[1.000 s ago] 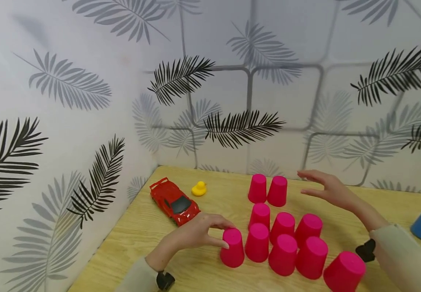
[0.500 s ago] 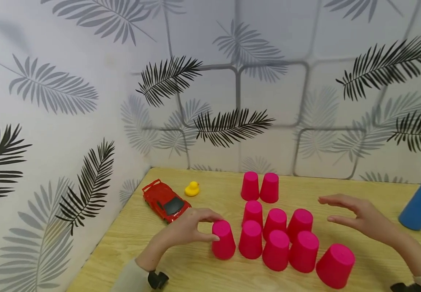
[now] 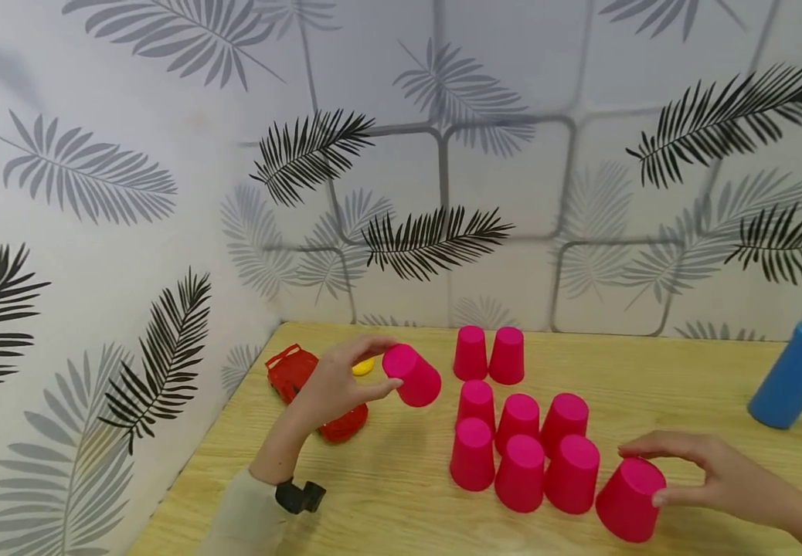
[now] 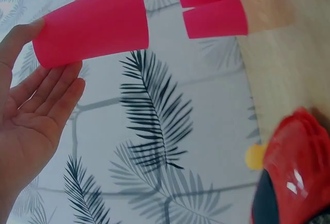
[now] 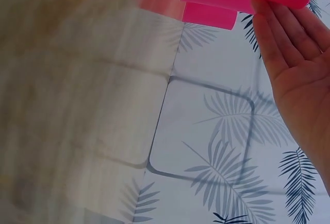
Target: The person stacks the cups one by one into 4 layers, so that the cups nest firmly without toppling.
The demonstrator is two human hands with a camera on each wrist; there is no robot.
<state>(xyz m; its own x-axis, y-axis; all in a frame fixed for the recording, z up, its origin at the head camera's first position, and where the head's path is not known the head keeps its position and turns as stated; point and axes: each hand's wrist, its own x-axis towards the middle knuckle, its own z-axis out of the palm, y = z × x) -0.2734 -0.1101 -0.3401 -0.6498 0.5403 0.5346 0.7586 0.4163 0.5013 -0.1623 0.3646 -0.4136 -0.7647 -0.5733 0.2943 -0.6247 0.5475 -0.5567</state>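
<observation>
My left hand (image 3: 334,386) pinches a pink cup (image 3: 415,377) between thumb and fingers, holding it tilted above the wooden table. The left wrist view shows that same cup (image 4: 93,26) with its narrow base toward the palm. At the near right, my right hand (image 3: 728,479) has its thumb and fingers around an upside-down pink cup (image 3: 627,500) that stands on the table. Between the hands, several more pink cups (image 3: 525,475) stand upside down in close rows. Two further cups (image 3: 470,354) stand side by side behind them.
A red toy car (image 3: 345,423) lies at the left, partly hidden by my left arm. Just behind the hand, a yellow rubber duck (image 3: 362,367) is mostly covered. A blue bottle with a yellow top (image 3: 786,378) stands at the right. Patterned walls (image 3: 498,293) border the table (image 3: 373,502).
My left hand has lifted its cup off the table and tilted it, moving up and away. The right hand has come down from the back right onto the rightmost cup. The view has shifted slightly.
</observation>
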